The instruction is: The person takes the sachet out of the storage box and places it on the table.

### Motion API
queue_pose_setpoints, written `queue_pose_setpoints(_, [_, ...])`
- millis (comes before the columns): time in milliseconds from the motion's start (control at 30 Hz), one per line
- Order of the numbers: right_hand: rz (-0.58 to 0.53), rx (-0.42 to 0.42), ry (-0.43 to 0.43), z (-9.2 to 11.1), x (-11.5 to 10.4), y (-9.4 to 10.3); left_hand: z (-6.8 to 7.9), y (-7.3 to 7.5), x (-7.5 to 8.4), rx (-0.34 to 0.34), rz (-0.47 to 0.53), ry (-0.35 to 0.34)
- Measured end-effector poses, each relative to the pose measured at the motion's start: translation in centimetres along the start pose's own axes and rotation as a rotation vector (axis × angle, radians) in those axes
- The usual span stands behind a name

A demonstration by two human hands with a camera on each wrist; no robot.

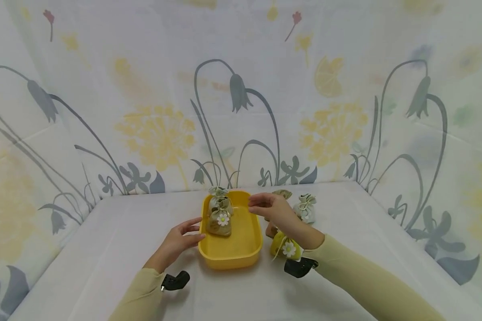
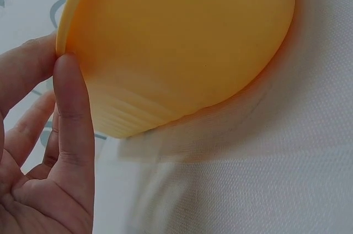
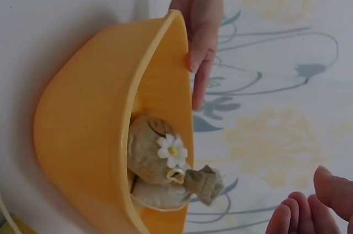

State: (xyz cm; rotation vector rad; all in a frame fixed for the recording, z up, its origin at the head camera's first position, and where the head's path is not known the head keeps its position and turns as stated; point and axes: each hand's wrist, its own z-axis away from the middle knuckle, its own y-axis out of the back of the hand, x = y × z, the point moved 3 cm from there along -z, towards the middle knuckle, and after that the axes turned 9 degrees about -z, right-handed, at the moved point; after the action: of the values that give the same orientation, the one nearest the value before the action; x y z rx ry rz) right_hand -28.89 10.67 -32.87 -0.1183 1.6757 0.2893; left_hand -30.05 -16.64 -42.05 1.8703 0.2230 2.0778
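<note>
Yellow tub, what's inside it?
A brown pouch with a white flower, and a paler pouch behind it. The brown pouch hides part of the paler one; whatever lies beneath both is covered.

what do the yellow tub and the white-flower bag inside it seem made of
Yellow tub: probably smooth plastic with a faint sheen, given its even colour and moulded rim. White-flower bag: likely matte cloth, since its neck gathers in folds.

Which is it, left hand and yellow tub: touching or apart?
Touching: the left wrist view shows the left hand pinching the yellow tub at its rim.
</note>
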Motion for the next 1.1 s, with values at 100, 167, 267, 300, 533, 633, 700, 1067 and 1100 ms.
queue_pose_setpoints(100, [0.002,0.026,-0.024,-1.0,0.3,-0.7,0.1,0.2,0.0,-0.007,-0.008,-0.007])
queue_pose_setpoints(167, [0.004,0.044,-0.030,-1.7,0.4,-0.9,0.0,0.1,0.1,-0.007,-0.006,-0.008])
queue_pose_setpoints(267, [-0.015,0.048,-0.026,-2.6,0.6,-1.6,0.0,0.2,0.1,-0.003,-0.012,-0.004])
queue_pose_setpoints(300, [-0.017,0.043,-0.024,-2.8,0.7,-1.8,0.1,0.3,0.1,-0.002,-0.016,-0.004])
queue_pose_setpoints(533, [-0.076,0.008,-0.061,-4.4,1.4,-3.2,0.2,0.3,0.0,-0.006,-0.039,-0.005])
queue_pose_setpoints(633, [-0.071,0.023,-0.064,-5.4,1.7,-3.4,0.2,0.3,0.0,-0.015,-0.039,-0.006])
queue_pose_setpoints(700, [-0.068,0.037,-0.061,-6.1,1.9,-3.6,0.2,0.3,0.1,-0.011,-0.043,-0.005])
queue_pose_setpoints(1067, [-0.022,0.065,-0.122,-8.7,3.2,-4.2,0.0,0.3,0.1,-0.012,-0.035,0.013])
queue_pose_setpoints(1100, [-0.014,0.057,-0.133,-8.8,3.4,-4.2,0.0,0.2,0.1,-0.012,-0.031,0.013])
